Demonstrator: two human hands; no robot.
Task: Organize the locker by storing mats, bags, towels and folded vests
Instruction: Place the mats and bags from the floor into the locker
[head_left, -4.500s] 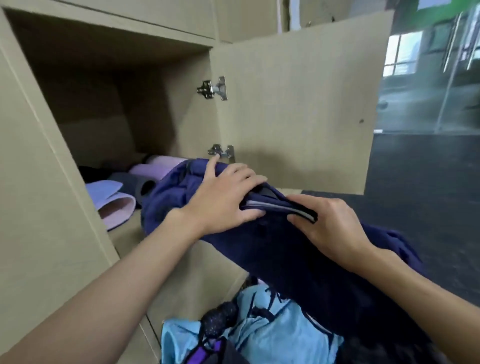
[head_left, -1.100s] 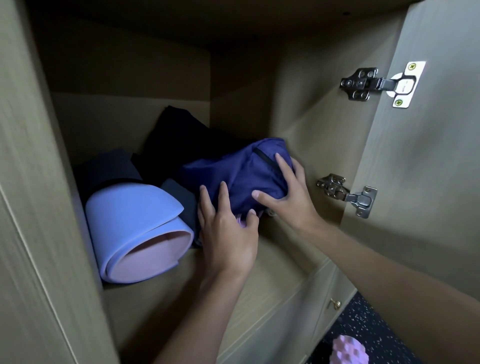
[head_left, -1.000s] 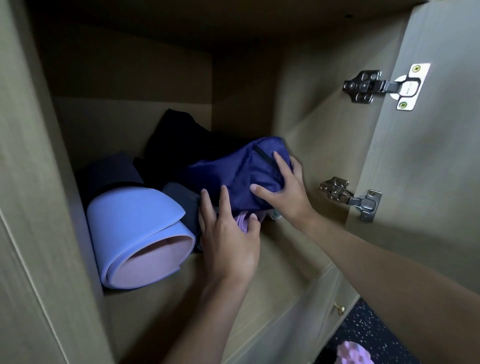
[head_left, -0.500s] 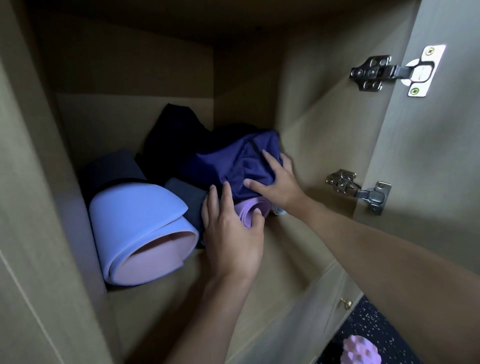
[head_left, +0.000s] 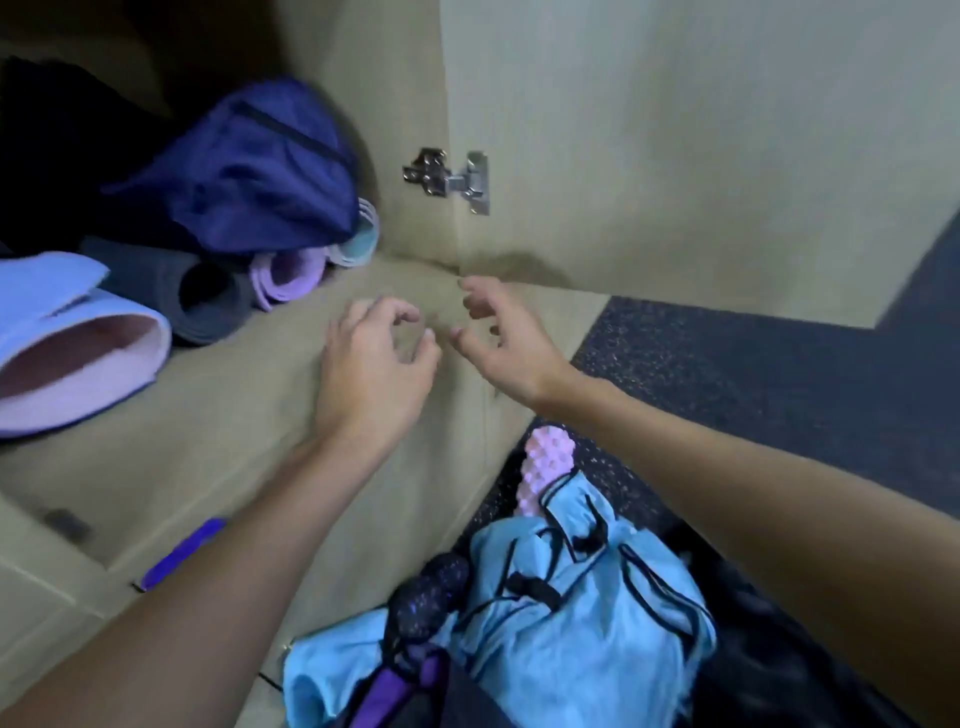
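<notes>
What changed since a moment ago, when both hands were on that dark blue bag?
Both hands let go of the dark blue bag and drew back to the front of the shelf: left hand and right hand now hover empty, fingers loosely curled. The bag stayed on the rolled mats by the right wall; the blue-and-pink mat kept its place.
</notes>
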